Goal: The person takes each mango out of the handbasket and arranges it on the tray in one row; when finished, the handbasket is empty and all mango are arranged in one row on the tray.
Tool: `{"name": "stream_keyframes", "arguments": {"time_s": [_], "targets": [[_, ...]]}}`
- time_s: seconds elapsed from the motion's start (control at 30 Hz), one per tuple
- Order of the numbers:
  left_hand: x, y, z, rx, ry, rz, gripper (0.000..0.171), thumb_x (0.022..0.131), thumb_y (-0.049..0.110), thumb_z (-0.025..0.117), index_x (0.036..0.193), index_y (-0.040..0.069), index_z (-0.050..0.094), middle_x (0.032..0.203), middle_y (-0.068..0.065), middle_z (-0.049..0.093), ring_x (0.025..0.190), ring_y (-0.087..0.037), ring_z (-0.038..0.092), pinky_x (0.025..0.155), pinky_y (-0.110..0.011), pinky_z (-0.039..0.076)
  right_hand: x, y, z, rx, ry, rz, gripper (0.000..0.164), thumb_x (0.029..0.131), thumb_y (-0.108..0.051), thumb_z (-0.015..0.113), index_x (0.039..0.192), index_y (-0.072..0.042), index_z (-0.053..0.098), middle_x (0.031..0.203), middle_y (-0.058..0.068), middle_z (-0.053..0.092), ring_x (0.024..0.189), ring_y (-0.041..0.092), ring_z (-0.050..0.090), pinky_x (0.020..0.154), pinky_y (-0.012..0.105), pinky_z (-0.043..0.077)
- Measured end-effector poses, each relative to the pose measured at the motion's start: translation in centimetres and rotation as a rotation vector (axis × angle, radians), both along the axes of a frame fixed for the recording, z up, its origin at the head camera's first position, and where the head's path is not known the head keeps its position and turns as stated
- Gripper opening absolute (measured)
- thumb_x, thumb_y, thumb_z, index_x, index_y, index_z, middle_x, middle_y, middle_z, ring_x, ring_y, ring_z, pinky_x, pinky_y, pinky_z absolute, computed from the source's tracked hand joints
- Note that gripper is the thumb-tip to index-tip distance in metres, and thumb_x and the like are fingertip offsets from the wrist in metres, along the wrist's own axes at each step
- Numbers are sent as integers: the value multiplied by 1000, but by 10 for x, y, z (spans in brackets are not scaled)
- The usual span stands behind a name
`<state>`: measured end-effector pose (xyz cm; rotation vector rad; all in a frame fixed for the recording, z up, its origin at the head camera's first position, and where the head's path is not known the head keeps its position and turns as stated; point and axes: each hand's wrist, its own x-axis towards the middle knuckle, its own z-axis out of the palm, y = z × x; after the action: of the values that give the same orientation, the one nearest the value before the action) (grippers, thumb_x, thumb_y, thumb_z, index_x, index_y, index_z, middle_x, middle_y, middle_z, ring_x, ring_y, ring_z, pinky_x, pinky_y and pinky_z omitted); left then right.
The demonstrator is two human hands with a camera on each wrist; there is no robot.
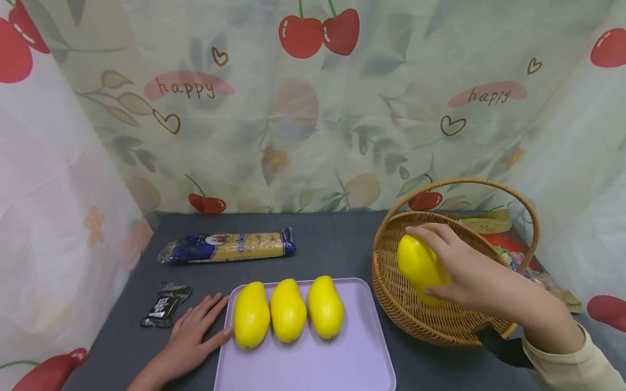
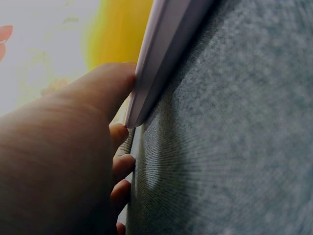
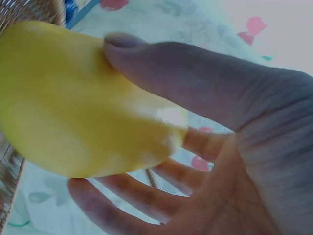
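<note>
My right hand [image 1: 464, 271] grips a yellow mango [image 1: 419, 266] over the wicker basket [image 1: 391, 304], thumb on one side and fingers on the other. Close up in the right wrist view, the same mango [image 3: 83, 107] fills the space between thumb and fingertips. On the lilac tray [image 1: 303, 369] three more mangoes lie in a row: a left one [image 1: 251, 315], a middle one [image 1: 288, 310] and a right one [image 1: 326, 307]. With fingers spread, my left hand [image 1: 191, 342] rests on the table at the tray's left edge, its thumb touching the rim [image 2: 146, 73].
A long blue-and-clear pasta packet [image 1: 235, 245] lies behind the tray. Left of my left hand is a small black wrapped snack [image 1: 166, 305]. The basket's tall handle [image 1: 464, 181] arches above it, and a red-and-brown bag [image 1: 513, 247] lies behind. Printed curtains [image 1: 313, 136] enclose the dark table.
</note>
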<state>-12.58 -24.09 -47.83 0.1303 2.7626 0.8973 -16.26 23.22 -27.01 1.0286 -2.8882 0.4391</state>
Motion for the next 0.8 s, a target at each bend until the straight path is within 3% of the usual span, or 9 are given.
{"name": "stream_keyframes", "arguments": {"time_s": [0.13, 0.27, 0.43, 0.53, 0.63, 0.7, 0.8], "targets": [[0, 0, 0, -3, -1, 1, 80, 89, 67, 47, 152, 21, 29, 158, -16, 22, 145, -42, 9, 105, -69, 3, 13, -13, -1, -43, 123, 35, 102, 66, -15, 89, 146, -9, 26, 134, 13, 39, 103, 22, 55, 79, 40, 55], [0, 1, 0, -2, -3, 1, 80, 89, 67, 46, 152, 21, 29, 158, -16, 22, 145, -42, 9, 105, -69, 4, 28, -30, -8, -90, 159, 17, 111, 65, -19, 90, 152, -15, 21, 130, 13, 37, 100, 18, 54, 78, 34, 55], [0, 0, 0, -2, -5, 1, 80, 89, 67, 46, 152, 21, 28, 158, -15, 22, 145, -42, 9, 105, -69, 4, 43, -47, -23, -142, 221, 40, 98, 63, -21, 91, 143, -13, 36, 130, 12, 36, 103, 17, 51, 80, 26, 53], [0, 0, 0, -5, -7, 1, 81, 89, 67, 46, 152, 20, 29, 158, -16, 22, 145, -42, 9, 106, -69, 4, 48, -52, -33, -191, 254, 100, 86, 72, -32, 85, 137, -3, 38, 133, 13, 39, 113, 20, 48, 98, 18, 42], [0, 0, 1, -6, -9, -1, 81, 89, 67, 46, 152, 19, 29, 158, -16, 22, 145, -42, 9, 106, -69, 3, 52, -55, -43, -229, 284, 124, 74, 87, -47, 63, 135, 3, 36, 132, 13, 42, 117, 22, 46, 107, 11, 26], [0, 0, 2, -7, -7, -3, 81, 89, 67, 46, 152, 19, 29, 158, -16, 22, 145, -42, 9, 106, -69, 3, 54, -58, -50, -246, 308, 123, 71, 90, -50, 51, 133, 4, 36, 129, 14, 45, 115, 23, 47, 105, 15, 30], [0, 0, 3, -4, -8, -4, 81, 89, 67, 46, 152, 19, 29, 158, -16, 21, 145, -42, 9, 105, -69, 3, 58, -62, -61, -193, 331, 78, 71, 87, -54, 54, 134, -4, 40, 125, 10, 46, 107, 17, 49, 92, 20, 46]]}}
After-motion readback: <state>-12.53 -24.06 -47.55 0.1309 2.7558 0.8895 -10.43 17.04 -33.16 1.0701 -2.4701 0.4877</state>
